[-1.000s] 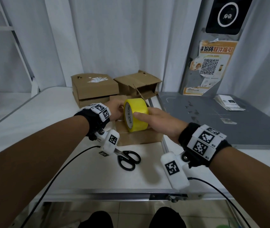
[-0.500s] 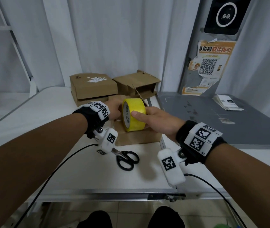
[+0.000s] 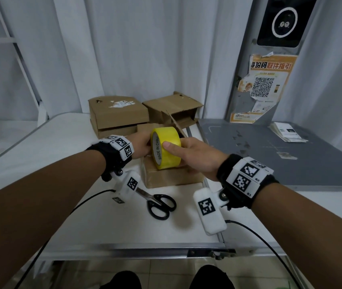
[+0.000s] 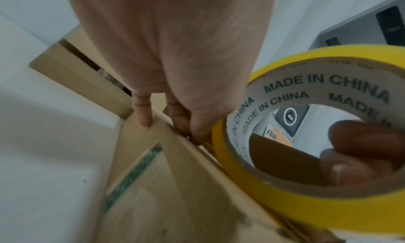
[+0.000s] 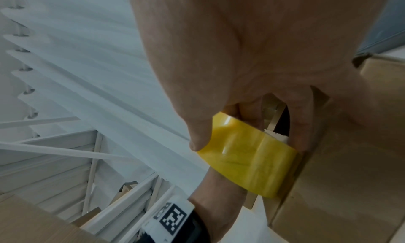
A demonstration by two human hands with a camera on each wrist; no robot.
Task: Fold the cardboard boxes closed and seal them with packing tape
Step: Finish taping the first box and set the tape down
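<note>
The right hand [image 3: 195, 155] is gripping one roll of yellow packing tape [image 3: 167, 147], its thumb [image 3: 171, 147] pressing on the outer band while its other fingers [image 4: 359, 153] are curling through the core, which is showing the words MADE IN CHINA. The roll is standing on edge on top of the nearest cardboard box [image 3: 172, 176]. The left hand [image 3: 143, 146] is resting against the roll's left side, and its straightened fingertips [image 4: 143, 113] are pressing down on that box's top flap. Three cardboard boxes are sitting on the white table [image 3: 61, 147]: the near one under the hands, a closed one [image 3: 117, 115] behind on the left, and one [image 3: 174, 110] on the right lying open-ended. One pair of black-handled scissors [image 3: 158, 203] is lying just in front of the near box.
</note>
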